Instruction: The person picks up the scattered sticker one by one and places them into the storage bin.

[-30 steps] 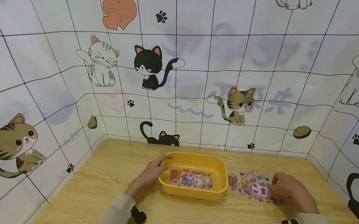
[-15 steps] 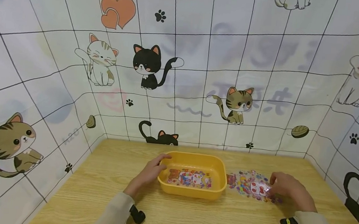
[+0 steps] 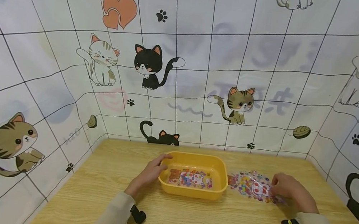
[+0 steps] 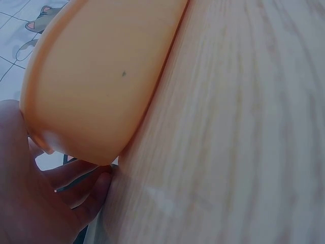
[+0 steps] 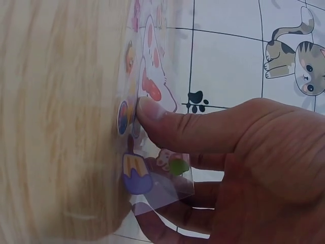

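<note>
At the left end of a yellow plastic basin (image 3: 188, 192), my left hand (image 3: 150, 174) grips the rim. In the left wrist view, the fingers (image 4: 89, 198) reach below the basin's outer wall (image 4: 101, 76). Colourful cartoon stickers (image 3: 190, 178) lie on the basin's floor. To the right of the basin, a clear sticker sheet (image 3: 250, 183) with bunny and sweet prints spreads over the table. My right hand (image 3: 288, 190) pinches this sheet's right end. Seen from the right wrist, the thumb (image 5: 172, 124) presses on its face, and the other fingers are behind its raised, transparent corner (image 5: 167, 190).
The light wooden table (image 3: 208, 219) runs back to a white gridded wall covering (image 3: 195, 84) with cartoon cats, which also encloses the left and right sides. The sheet's left end sits right beside the basin's right wall.
A bright glint on the sheet near my right fingers, seen half a second ago, has faded. Both hands and the basin keep their places.
</note>
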`<state>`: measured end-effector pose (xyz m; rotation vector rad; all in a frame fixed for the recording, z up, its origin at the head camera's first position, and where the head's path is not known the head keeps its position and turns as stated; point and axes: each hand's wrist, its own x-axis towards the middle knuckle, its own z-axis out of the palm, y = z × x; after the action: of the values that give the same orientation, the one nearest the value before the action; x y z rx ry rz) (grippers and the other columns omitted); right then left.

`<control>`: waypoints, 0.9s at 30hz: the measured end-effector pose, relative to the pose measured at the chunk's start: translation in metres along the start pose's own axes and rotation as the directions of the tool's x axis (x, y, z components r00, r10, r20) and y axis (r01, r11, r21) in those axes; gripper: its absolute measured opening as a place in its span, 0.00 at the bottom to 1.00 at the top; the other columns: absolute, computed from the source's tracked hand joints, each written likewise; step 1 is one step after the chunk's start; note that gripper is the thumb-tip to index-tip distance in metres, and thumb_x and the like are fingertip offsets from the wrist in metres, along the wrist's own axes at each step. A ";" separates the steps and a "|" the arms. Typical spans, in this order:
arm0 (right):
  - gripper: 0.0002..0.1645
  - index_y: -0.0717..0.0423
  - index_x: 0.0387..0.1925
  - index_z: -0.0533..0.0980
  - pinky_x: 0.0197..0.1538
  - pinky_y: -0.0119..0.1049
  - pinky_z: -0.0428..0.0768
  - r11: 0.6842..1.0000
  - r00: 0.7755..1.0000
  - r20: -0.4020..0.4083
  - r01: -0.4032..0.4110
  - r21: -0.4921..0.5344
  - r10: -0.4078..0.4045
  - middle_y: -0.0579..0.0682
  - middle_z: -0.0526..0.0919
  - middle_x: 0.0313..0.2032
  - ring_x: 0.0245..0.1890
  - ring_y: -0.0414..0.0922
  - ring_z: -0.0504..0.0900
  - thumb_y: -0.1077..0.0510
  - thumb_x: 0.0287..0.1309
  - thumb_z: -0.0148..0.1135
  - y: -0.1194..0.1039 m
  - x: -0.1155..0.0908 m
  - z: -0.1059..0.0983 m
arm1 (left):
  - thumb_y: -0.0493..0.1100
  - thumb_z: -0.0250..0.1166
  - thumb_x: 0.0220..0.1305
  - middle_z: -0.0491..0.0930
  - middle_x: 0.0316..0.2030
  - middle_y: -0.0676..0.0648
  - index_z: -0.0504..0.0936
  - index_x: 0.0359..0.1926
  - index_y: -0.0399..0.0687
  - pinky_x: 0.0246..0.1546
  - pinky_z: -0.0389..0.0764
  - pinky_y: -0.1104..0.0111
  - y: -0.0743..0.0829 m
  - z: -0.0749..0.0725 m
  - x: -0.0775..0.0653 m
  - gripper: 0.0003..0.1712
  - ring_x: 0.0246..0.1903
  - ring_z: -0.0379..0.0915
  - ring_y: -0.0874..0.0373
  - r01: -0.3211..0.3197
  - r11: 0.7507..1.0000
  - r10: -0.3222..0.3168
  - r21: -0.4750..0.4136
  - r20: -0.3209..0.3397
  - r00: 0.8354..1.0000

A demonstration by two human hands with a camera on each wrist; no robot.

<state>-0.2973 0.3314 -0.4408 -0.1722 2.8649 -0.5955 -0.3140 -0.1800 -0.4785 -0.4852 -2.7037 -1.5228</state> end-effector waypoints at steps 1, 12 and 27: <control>0.13 0.62 0.35 0.74 0.35 0.41 0.71 1.000 1.000 -0.002 0.003 0.001 -0.003 0.54 0.76 0.33 0.34 0.50 0.73 0.58 0.54 0.68 0.000 0.000 0.000 | 0.39 0.52 0.74 0.67 0.75 0.44 0.74 0.69 0.55 0.74 0.63 0.41 0.000 0.000 0.000 0.25 0.78 0.56 0.40 -0.004 1.000 0.004 0.002 0.001 1.000; 0.15 0.66 0.39 0.73 0.34 0.40 0.72 0.999 0.999 -0.002 0.034 0.005 -0.034 0.56 0.77 0.34 0.33 0.49 0.73 0.60 0.55 0.67 -0.003 -0.002 -0.002 | 0.39 0.52 0.74 0.68 0.75 0.44 0.74 0.69 0.54 0.75 0.62 0.42 0.002 0.001 0.000 0.25 0.78 0.56 0.41 -0.009 1.000 0.009 -0.003 0.009 1.000; 0.29 0.72 0.48 0.70 0.33 0.39 0.75 0.999 0.999 0.009 -0.037 0.037 0.037 0.60 0.76 0.36 0.33 0.49 0.74 0.57 0.53 0.73 -0.001 -0.002 -0.005 | 0.39 0.53 0.74 0.67 0.75 0.44 0.75 0.68 0.56 0.75 0.62 0.41 0.000 0.002 0.003 0.24 0.78 0.56 0.40 -0.009 1.000 0.009 -0.007 0.001 1.000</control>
<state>-0.2962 0.3327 -0.4355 -0.1155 2.8406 -0.6385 -0.3163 -0.1774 -0.4796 -0.4972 -2.6940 -1.5308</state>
